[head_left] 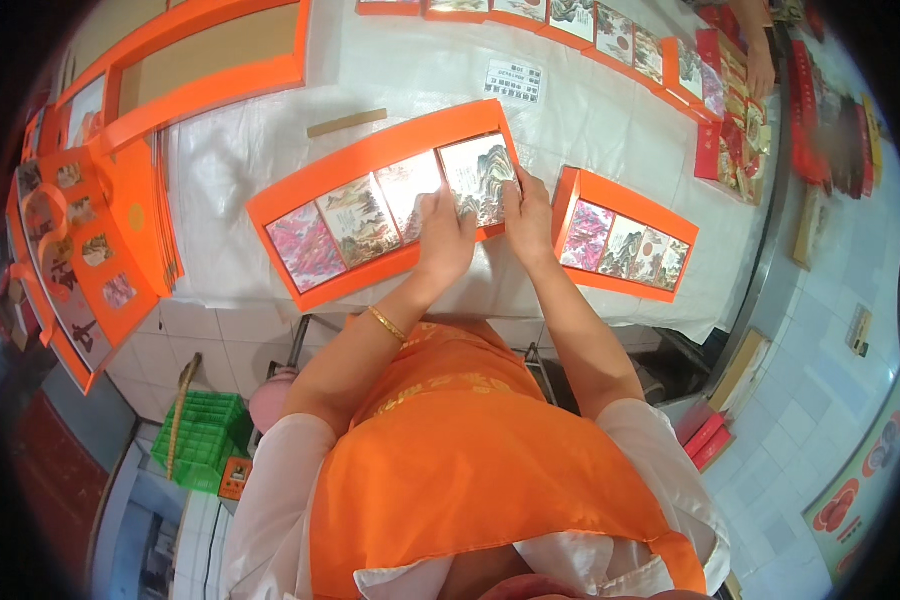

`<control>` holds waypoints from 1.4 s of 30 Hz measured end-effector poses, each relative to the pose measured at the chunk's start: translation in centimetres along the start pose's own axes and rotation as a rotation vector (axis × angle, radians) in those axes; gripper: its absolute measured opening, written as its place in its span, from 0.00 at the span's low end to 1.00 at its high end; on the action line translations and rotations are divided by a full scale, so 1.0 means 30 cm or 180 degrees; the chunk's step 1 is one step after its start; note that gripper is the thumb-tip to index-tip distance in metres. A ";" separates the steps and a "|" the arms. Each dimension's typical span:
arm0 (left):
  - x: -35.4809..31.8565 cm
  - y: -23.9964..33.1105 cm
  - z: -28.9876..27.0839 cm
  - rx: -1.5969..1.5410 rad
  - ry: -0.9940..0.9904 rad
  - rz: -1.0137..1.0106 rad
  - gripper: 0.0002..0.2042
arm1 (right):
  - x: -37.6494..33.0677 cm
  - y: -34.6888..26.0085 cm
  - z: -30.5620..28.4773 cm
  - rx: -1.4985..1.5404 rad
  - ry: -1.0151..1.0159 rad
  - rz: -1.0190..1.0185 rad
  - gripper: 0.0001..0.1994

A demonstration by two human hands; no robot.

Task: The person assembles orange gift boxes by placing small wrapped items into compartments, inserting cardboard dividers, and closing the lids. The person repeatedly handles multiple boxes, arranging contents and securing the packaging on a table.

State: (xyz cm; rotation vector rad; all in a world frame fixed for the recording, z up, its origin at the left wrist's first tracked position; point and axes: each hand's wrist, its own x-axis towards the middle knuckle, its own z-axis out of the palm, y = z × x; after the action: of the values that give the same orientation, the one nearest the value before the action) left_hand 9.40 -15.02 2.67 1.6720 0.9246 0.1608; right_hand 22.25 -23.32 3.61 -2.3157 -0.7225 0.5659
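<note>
white-sheeted, the table point(220, 240) spreads out before the person's orange apron point(470, 450). the left hand point(446, 238) and right hand point(528, 215) both grip one landscape box point(478, 165), fingers at its lower and right edges, over the right end of a long orange tray point(380, 147). three boxes point(355, 218) already lie in that tray; this fourth seems to sit a little proud, so pressing it level is probably what remains there. to the right, a smaller tray point(640, 204) looks filled. beyond, a row of boxes point(615, 35) appears packed, while a large tray point(210, 102) at upper left shows bare tan floor.
</note>
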 end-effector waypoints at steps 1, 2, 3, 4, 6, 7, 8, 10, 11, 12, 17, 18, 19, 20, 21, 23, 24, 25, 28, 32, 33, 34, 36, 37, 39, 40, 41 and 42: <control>-0.002 -0.001 0.002 0.0023 0.0038 0.0004 0.21 | -0.004 -0.010 0.001 -0.0089 -0.0005 0.0000 0.20; -0.002 0.000 0.006 0.0045 0.0076 0.0009 0.21 | -0.008 -0.017 0.004 -0.0178 -0.0011 0.0000 0.20; -0.001 0.005 0.006 0.0064 0.0111 0.0020 0.21 | -0.009 -0.015 0.011 -0.0185 0.0077 -0.0095 0.20; 0.000 0.008 0.002 0.0171 0.0092 0.0059 0.21 | -0.009 -0.008 0.020 -0.0193 0.0163 -0.0190 0.20; 0.004 0.013 -0.007 0.0383 0.0060 0.0135 0.23 | 0.000 0.003 0.033 -0.0132 0.0245 -0.0242 0.19; 0.009 0.011 -0.005 0.0268 0.0141 0.0187 0.25 | 0.014 0.010 0.037 -0.0065 0.0239 -0.0198 0.19; 0.017 0.011 -0.003 0.0153 0.0222 0.0238 0.27 | 0.026 0.016 0.044 0.0002 0.0233 -0.0153 0.19; 0.032 0.005 -0.001 0.0090 0.0262 0.0318 0.31 | 0.040 0.028 0.059 -0.0214 0.0377 -0.0366 0.18; 0.039 0.001 -0.001 0.0146 0.0232 0.0341 0.33 | 0.045 0.034 0.064 -0.0322 0.0447 -0.0475 0.18; 0.039 -0.001 -0.003 0.0209 0.0205 0.0354 0.34 | 0.050 0.037 0.068 -0.0361 0.0500 -0.0567 0.18; 0.020 -0.012 -0.052 0.0258 -0.0294 0.0497 0.37 | 0.054 0.061 0.083 -0.0700 0.0773 -0.0878 0.17; 0.017 -0.011 -0.059 0.0410 -0.0401 0.0566 0.37 | 0.050 0.051 0.080 -0.0684 0.0730 -0.0804 0.18; 0.015 -0.014 -0.061 0.0553 -0.0396 0.0634 0.37 | 0.046 0.041 0.077 -0.0669 0.0690 -0.0728 0.18; 0.015 -0.017 -0.061 0.0696 -0.0393 0.0704 0.37 | 0.043 0.031 0.070 -0.0653 0.0652 -0.0650 0.18; 0.017 -0.017 -0.061 0.0841 -0.0363 0.0768 0.37 | 0.029 0.012 0.050 -0.0559 0.0537 -0.0408 0.18; 0.007 -0.015 -0.053 0.0835 -0.0250 0.0625 0.35 | -0.013 -0.014 0.009 -0.0361 0.0311 0.0083 0.18; -0.001 -0.010 -0.044 0.0821 -0.0225 0.0571 0.34 | -0.021 0.010 -0.001 -0.0222 0.0247 0.0183 0.18; -0.004 -0.014 -0.036 0.0830 -0.0152 0.0567 0.34 | -0.030 0.045 -0.008 -0.0082 0.0183 0.0282 0.17; -0.011 -0.025 -0.018 0.0893 0.0064 0.0605 0.33 | -0.026 0.072 0.002 -0.0046 0.0257 0.0236 0.15; -0.006 -0.036 -0.001 0.1091 0.0065 0.0581 0.32 | -0.034 0.050 0.028 -0.0142 0.0406 0.0171 0.14; -0.002 -0.035 -0.002 0.1183 0.0052 0.0609 0.31 | -0.036 0.049 0.030 -0.0153 0.0435 0.0172 0.14; 0.000 -0.034 -0.004 0.1275 0.0040 0.0636 0.30 | -0.033 0.054 0.032 -0.0163 0.0413 0.0117 0.14; 0.008 -0.002 -0.028 0.1165 0.0061 0.0634 0.27 | -0.021 0.066 0.032 -0.0192 0.0364 -0.0002 0.14; 0.011 0.016 -0.038 0.1105 0.0075 0.0631 0.26 | -0.023 0.069 0.028 -0.0334 0.0404 -0.0169 0.16; 0.024 0.004 -0.029 0.0878 -0.0009 0.0414 0.25 | -0.025 0.072 0.028 -0.0613 0.0471 -0.0521 0.19; 0.029 -0.001 -0.029 0.0765 -0.0041 0.0302 0.24 | -0.027 0.082 0.035 -0.0568 0.0581 -0.0435 0.21; 0.028 -0.003 -0.023 0.0736 -0.0015 0.0292 0.24 | -0.032 0.100 0.046 -0.0521 0.0690 -0.0350 0.24; 0.024 0.001 -0.017 0.0716 -0.0009 0.0281 0.24 | -0.044 0.122 0.060 -0.0470 0.0800 -0.0242 0.26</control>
State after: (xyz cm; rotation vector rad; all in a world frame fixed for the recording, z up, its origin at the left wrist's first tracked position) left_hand 9.62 -14.18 2.60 1.9216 0.8931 0.1171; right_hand 21.51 -25.69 0.12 -2.4255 -0.7480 0.1869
